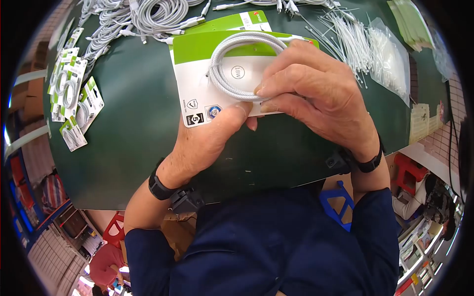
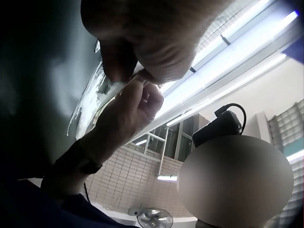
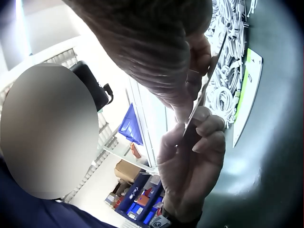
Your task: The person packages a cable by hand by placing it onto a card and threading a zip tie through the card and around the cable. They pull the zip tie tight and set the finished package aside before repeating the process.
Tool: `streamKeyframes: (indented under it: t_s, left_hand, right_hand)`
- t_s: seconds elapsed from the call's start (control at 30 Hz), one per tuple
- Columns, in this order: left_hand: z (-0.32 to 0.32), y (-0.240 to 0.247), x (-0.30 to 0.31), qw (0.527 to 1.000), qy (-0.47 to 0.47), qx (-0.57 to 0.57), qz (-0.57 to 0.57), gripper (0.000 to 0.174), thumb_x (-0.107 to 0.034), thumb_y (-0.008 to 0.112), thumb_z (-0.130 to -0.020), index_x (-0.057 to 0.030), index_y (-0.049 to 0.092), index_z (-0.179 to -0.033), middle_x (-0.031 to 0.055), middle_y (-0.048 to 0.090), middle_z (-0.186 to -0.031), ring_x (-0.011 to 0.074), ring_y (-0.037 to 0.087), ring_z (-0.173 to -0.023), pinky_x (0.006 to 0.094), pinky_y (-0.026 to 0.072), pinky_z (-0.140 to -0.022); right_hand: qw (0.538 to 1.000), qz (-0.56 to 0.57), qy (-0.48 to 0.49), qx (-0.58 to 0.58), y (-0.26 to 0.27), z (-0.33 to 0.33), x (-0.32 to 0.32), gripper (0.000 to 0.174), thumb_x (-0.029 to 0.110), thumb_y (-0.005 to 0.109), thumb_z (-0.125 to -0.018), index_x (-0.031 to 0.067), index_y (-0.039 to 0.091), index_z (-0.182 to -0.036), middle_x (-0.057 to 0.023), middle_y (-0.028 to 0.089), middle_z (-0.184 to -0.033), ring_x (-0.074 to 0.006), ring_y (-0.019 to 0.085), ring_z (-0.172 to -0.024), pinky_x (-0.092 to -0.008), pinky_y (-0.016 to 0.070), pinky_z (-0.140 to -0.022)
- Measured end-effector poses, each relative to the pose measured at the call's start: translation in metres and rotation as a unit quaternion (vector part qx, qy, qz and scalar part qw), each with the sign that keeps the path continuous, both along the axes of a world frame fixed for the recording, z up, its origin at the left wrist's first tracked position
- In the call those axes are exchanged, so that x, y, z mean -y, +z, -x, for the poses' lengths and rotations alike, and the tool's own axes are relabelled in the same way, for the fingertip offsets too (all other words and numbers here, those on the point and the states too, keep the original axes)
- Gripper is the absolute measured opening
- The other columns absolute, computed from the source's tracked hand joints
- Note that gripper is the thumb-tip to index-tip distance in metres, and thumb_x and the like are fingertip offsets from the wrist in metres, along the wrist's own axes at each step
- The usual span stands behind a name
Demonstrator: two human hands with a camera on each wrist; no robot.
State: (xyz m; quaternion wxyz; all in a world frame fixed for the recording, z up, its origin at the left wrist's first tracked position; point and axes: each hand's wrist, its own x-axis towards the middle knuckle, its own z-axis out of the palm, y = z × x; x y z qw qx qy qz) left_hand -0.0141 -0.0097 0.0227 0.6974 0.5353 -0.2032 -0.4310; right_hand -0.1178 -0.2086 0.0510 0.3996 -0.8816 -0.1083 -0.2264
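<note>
A white and green packaging card (image 1: 192,84) marked 18W is held up over the table, with a coiled white braided cable (image 1: 216,74) lying against its face. My left hand (image 1: 210,135) grips the card's lower edge, thumb in front and fingers behind, as the right wrist view also shows of that hand (image 3: 194,161). My right hand (image 1: 328,93) pinches the lower right of the coil, fingertips close together near the card's bottom edge. In the left wrist view the right hand (image 2: 123,116) meets the left at the card's edge. Part of the coil is hidden behind the right fingers.
Another green card (image 1: 224,22) lies just behind. Bundled white cables (image 1: 158,17) fill the table's far left. Loose cable ties (image 1: 345,42) and a clear bag of ties (image 1: 387,59) are at far right. Several carded cables (image 1: 66,86) lie on the left of the green table (image 1: 123,148).
</note>
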Motion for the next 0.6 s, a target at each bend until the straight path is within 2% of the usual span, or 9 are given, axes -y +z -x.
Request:
streamKeyframes:
  t_s: [0.17, 0.27, 0.47, 0.6]
  left_hand:
    - [-0.005, -0.013, 0.0, 1.0, -0.012, 0.003, -0.027, 0.029, -0.013, 0.071, -0.096, 0.0026, 0.066, -0.119, 0.0093, 0.072, -0.102, 0.0154, 0.07, -0.083, 0.0292, 0.0577, -0.07]
    - [-0.003, -0.014, -0.002, 0.999, -0.029, 0.03, 0.001, 0.032, -0.016, 0.073, -0.097, 0.0027, 0.065, -0.121, 0.0084, 0.072, -0.1, 0.0153, 0.069, -0.08, 0.029, 0.0577, -0.07]
    - [0.002, -0.014, 0.013, 0.999, 0.042, 0.027, -0.016, 0.035, -0.022, 0.073, -0.099, 0.0022, 0.063, -0.122, 0.007, 0.07, -0.093, 0.0102, 0.063, -0.068, 0.0245, 0.0508, -0.055]
    - [0.002, -0.015, 0.017, 0.996, 0.07, 0.011, -0.054, 0.033, -0.024, 0.07, -0.102, 0.0022, 0.063, -0.119, 0.0066, 0.069, -0.088, 0.0077, 0.061, -0.059, 0.0217, 0.0437, -0.044]
  right_hand:
    - [0.999, -0.03, 0.002, -0.032, -0.017, -0.002, 0.003, 0.027, -0.002, 0.086, -0.074, 0.0071, 0.076, -0.097, -0.0052, 0.072, -0.093, -0.0216, 0.07, -0.089, -0.033, 0.0548, -0.079]
    - [0.99, -0.122, 0.027, -0.063, -0.026, -0.005, 0.003, 0.023, 0.004, 0.086, -0.077, 0.0066, 0.076, -0.096, -0.0069, 0.071, -0.091, -0.0259, 0.071, -0.084, -0.035, 0.0572, -0.073]
    - [0.979, -0.176, 0.043, -0.099, -0.034, -0.005, -0.002, 0.022, 0.005, 0.087, -0.079, 0.006, 0.076, -0.098, -0.0067, 0.072, -0.091, -0.0242, 0.071, -0.083, -0.0338, 0.0571, -0.072]
    - [0.98, -0.156, 0.048, -0.115, -0.036, -0.007, -0.001, 0.022, 0.007, 0.087, -0.08, 0.0044, 0.075, -0.099, -0.0079, 0.073, -0.093, -0.0239, 0.072, -0.083, -0.0334, 0.0569, -0.072]
